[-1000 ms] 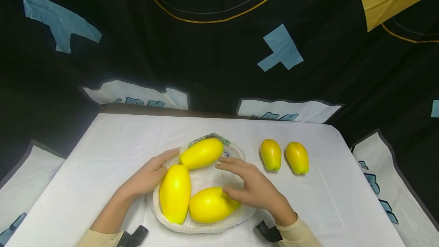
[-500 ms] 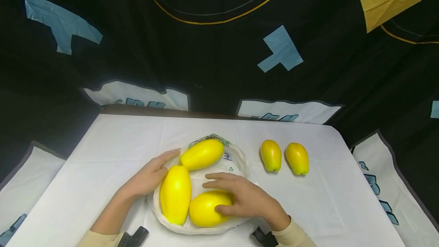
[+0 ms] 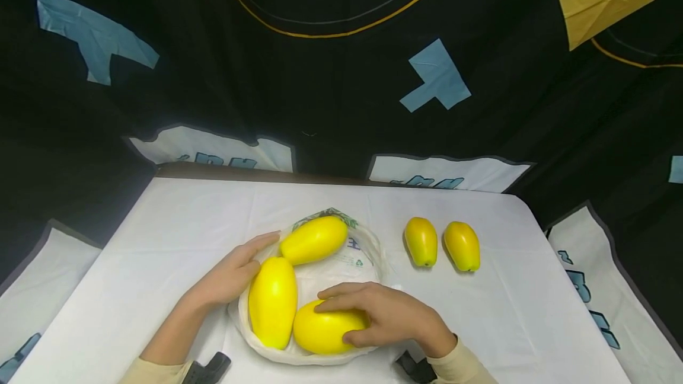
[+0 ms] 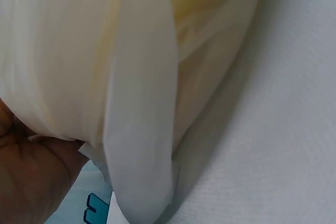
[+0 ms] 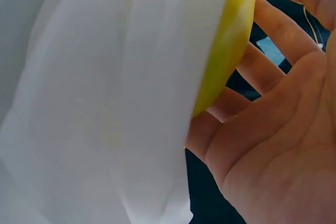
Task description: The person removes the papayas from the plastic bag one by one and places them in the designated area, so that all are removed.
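Observation:
A white plastic bag (image 3: 325, 274) lies on the table with its mouth wide, three yellow mangoes inside. One mango (image 3: 315, 240) rests at the back and another mango (image 3: 273, 302) along the left side. At the front right, my right hand (image 3: 381, 313) curves over the third mango (image 3: 320, 329), fingers on its far side and thumb on the near side. The right wrist view shows those fingers against the yellow skin (image 5: 228, 51). My left hand (image 3: 235, 271) holds the bag's left rim; in the left wrist view its fingertips are mostly hidden behind the plastic (image 4: 139, 93).
Two smaller yellow fruits (image 3: 421, 242) stand side by side on the white table (image 3: 512, 313), right of the bag. A black curtain (image 3: 331, 93) with blue and yellow patches hangs behind the table. Each wrist carries a dark camera mount (image 3: 208, 368).
My right hand has come down toward the near side of the bag and onto the front mango, which shifted slightly left and nearer. The left hand stays at the rim.

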`<state>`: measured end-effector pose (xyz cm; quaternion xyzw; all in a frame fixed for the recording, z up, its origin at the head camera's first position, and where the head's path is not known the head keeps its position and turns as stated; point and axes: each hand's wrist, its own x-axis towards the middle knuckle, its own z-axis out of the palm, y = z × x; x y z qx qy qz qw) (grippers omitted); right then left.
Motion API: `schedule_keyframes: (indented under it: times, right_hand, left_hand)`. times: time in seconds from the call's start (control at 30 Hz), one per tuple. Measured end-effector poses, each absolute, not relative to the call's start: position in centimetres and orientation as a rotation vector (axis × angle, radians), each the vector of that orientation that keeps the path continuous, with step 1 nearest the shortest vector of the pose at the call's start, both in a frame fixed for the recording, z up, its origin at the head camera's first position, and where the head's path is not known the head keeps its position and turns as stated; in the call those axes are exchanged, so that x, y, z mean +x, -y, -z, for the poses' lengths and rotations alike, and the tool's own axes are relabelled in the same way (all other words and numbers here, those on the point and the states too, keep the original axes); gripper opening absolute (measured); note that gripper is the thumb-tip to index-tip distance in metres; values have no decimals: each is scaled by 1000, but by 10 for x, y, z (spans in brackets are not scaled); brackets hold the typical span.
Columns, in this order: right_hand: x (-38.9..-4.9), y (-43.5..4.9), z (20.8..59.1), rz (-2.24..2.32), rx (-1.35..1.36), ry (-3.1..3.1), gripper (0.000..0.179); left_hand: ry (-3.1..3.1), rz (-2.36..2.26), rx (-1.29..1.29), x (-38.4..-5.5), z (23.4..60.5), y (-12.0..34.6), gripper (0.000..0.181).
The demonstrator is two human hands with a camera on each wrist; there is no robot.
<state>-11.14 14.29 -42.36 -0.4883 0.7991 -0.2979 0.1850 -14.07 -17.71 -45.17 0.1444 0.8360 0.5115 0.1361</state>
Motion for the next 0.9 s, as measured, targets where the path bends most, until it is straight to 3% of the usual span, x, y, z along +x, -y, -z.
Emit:
schedule_keyframes:
  times: [0.33,0.9]
  right_hand:
    - [-113,-138,425,851,-1424,-2250,65]
    - [-116,-140,432,972,-1365,-2367,60]
  left_hand:
    - [-2415,-1490,412,-140,452,178,53]
    - [-2435,-1473,431,-142,453,178,55]
